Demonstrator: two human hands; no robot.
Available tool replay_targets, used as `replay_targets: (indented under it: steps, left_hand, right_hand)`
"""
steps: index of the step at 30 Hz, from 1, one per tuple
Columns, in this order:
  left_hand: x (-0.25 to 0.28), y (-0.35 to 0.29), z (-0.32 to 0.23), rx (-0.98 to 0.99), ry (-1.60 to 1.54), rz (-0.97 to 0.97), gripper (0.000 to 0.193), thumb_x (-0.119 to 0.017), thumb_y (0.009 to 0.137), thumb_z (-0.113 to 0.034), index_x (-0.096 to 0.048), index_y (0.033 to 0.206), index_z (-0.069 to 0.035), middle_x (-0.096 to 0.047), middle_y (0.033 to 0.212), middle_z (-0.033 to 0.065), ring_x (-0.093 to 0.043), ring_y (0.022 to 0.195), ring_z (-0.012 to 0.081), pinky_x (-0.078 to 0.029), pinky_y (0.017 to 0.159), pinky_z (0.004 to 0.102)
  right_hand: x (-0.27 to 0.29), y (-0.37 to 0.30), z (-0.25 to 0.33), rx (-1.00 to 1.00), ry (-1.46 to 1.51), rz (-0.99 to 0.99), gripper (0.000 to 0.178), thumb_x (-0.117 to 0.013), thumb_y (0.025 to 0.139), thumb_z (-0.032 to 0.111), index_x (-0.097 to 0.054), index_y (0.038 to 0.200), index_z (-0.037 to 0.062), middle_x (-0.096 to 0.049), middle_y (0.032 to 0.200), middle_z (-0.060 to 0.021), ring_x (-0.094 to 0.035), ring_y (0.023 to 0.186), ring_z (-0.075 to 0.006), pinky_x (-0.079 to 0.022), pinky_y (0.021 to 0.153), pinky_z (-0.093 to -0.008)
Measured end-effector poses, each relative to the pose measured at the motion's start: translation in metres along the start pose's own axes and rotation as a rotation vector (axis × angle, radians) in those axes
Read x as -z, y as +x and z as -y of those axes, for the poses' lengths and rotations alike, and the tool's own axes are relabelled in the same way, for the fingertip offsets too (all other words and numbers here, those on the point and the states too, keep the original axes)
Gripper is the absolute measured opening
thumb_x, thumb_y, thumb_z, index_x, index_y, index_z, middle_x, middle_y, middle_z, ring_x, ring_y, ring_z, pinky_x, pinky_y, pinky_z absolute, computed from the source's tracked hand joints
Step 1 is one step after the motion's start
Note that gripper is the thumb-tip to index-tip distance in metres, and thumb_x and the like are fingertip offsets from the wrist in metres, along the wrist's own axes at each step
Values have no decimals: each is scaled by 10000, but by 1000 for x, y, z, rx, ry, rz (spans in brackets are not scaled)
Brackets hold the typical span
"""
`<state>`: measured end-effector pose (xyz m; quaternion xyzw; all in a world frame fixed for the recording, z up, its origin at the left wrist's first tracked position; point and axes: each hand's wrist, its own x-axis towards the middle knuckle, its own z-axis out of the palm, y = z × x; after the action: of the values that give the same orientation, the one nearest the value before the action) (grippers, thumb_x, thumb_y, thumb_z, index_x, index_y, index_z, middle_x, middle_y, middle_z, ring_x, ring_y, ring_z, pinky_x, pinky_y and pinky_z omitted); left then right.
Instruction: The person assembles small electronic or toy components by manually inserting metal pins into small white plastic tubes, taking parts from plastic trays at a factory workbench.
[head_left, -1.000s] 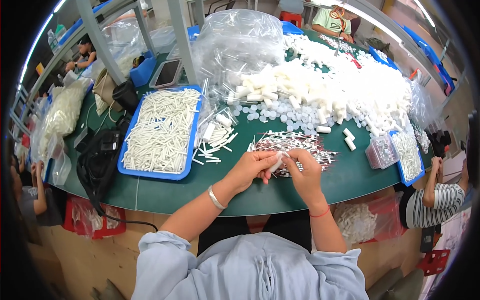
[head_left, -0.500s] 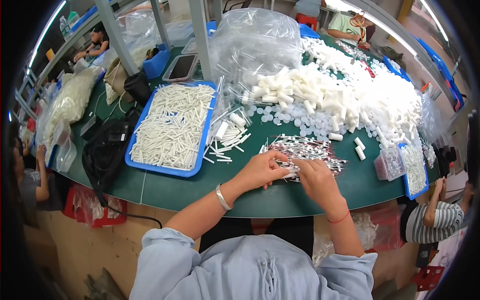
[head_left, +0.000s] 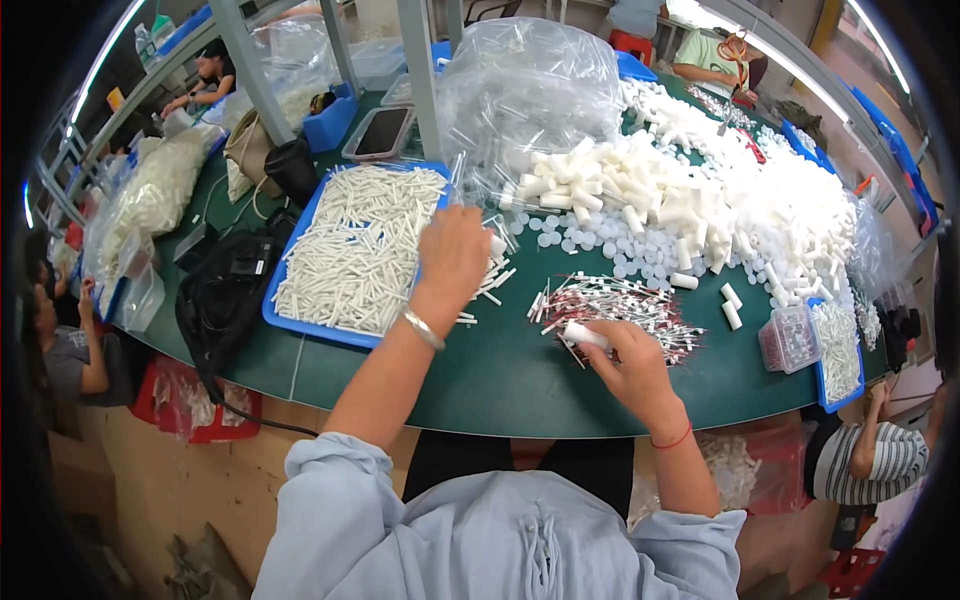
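In my right hand (head_left: 636, 366) a thick white cylinder (head_left: 584, 336) is pinched between thumb and fingers, lying level. It is held over the near left part of a heap of thin reddish wire pieces with white and silvery ends (head_left: 640, 310). My left hand (head_left: 455, 250) is over the right rim of a blue tray (head_left: 300, 326) filled with short thin white tubes (head_left: 350, 270). Loose white tubes (head_left: 490, 284) lie on the table just right of that hand. Its back faces up, and its fingertips are hidden, so what they touch does not show.
A large mound of thick white cylinders (head_left: 690, 200) spreads across the far right, with translucent discs (head_left: 590, 238) along its near edge. Clear plastic bags (head_left: 530, 80) are piled beyond. A clear box (head_left: 786, 340) and a small blue tray (head_left: 842, 398) stand at right. A grey post (head_left: 420, 90) rises behind the tray.
My left hand has left the wire heap and moved left and away to the tray's right edge. My right hand now holds the thick white cylinder alone. The view has shifted slightly.
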<state>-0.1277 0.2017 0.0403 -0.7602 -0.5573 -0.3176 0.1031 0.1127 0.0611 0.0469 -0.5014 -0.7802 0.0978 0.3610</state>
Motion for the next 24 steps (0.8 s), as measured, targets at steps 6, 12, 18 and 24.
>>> replay_targets:
  steps: [6, 12, 18, 24]
  left_hand:
    - [-24, 14, 48, -6, 157, 311, 231, -690, 791, -160, -645, 978, -33, -621, 917, 154, -600, 885, 337, -492, 764, 429]
    - [18, -2, -21, 5, -784, 450, 272, -588, 891, -162, -559, 1128, -32, -608, 957, 142, -608, 814, 261, -491, 742, 356]
    - [38, -47, -80, 30, -1221, 748, 332, -537, 981, -176, -517, 1280, -34, -610, 1061, 34, -564, 927, 87, -459, 815, 236]
    - [43, -54, -87, -25, -1016, 737, 284, -618, 929, -271, -652, 1084, -36, -641, 841, 76, -581, 710, 151, -465, 655, 287]
  right_hand:
    - [2, -4, 1, -84, 110, -71, 221, -720, 820, 108, -657, 1011, 17, -665, 853, -124, -634, 682, -221, -508, 557, -304]
    - [7, -6, -3, -295, 409, -201, 220, -684, 873, 115, -671, 1056, -6, -686, 863, -61, -581, 680, -98, -473, 598, -236]
    - [10, -9, 5, -312, 649, -273, 265, -672, 890, 117, -669, 1134, 13, -686, 955, -51, -581, 787, -75, -456, 670, -217]
    - [22, -17, 8, -78, 201, -157, 239, -711, 798, 61, -698, 1037, 64, -650, 810, -95, -612, 702, -212, -497, 624, -316]
